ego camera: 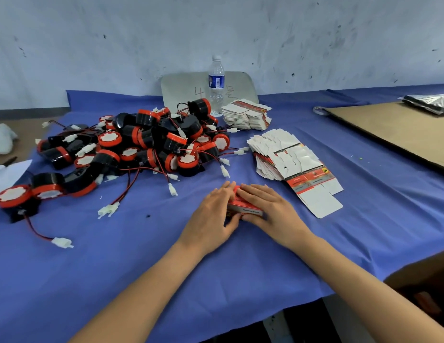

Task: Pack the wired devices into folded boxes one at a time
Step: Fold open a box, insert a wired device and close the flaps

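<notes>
A small red and white folded box point(244, 206) lies on the blue cloth at the middle of the table. My left hand point(213, 216) holds its left side, thumb curled under the near edge. My right hand point(268, 206) lies over its top and right side, fingers stretched across it and thumb at the near edge. A heap of black and orange wired devices point(131, 147) with red-black leads and white plugs fills the left half. Flat unfolded boxes point(290, 159) fan out in a pile just right of my hands.
A second stack of flat boxes point(245, 115) sits behind, beside a water bottle point(216, 82) and a grey tray leaning on the wall. A brown cardboard sheet point(399, 129) covers the right side. One device point(15, 201) with a loose lead lies at the near left.
</notes>
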`<state>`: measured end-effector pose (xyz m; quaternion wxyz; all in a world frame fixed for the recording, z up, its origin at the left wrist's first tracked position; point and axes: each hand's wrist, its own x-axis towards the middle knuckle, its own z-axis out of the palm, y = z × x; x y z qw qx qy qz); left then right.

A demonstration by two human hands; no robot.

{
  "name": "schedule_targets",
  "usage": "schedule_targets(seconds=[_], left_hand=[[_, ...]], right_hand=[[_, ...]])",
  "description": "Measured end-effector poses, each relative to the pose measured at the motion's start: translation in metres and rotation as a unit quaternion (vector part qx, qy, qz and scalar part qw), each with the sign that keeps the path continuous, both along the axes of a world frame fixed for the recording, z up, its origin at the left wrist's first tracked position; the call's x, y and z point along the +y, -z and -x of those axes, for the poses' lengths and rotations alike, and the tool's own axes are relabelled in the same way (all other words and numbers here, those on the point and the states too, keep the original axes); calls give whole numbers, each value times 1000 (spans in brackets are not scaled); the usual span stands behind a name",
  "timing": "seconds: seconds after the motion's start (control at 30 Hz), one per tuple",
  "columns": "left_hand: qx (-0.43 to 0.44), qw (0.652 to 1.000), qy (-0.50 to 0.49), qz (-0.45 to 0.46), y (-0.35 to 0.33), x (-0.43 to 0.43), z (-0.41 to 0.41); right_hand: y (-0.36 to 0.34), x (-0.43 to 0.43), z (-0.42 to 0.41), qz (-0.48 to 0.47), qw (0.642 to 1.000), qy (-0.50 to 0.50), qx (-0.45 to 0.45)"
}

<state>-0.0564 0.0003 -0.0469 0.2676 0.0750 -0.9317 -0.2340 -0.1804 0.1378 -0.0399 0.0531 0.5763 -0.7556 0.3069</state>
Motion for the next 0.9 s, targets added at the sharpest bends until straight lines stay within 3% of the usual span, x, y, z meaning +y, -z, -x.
schedule_targets(seconds=[0.1, 0.2, 0.27, 0.37, 0.43, 0.5, 0.6, 0.67, 0.73, 0.9], left_hand=[[-10, 998, -16, 60, -1, 0, 3], [-60, 989, -7, 134, -14, -9, 10], [-83, 989, 13, 119, -28, -16, 16], [-24, 999, -11, 19, -39, -18, 22], [18, 996, -59, -59, -34, -14, 24], [-3, 981, -94, -167, -27, -8, 26], [-48, 932, -96, -347, -19, 2, 31], [-28, 899, -117, -422, -16, 12, 33], [2, 875, -157, -458, -13, 17, 35], [11, 860, -189, -474, -11, 20, 38]], right_hand=[[-6, -3, 1, -61, 996, 11, 59], [-35, -20, 10, -201, 970, 30, 137], [-62, -31, 18, -252, 962, 44, 92], [-65, -28, 23, -152, 970, 60, -181], [-44, -17, 17, -40, 925, 95, -365], [-23, -11, 9, 48, 884, 136, -444], [-9, -14, -2, 139, 837, 165, -502], [-7, -19, -10, 161, 830, 174, -505], [-3, -25, -18, 178, 836, 189, -483], [4, -31, -23, 198, 837, 228, -455]])
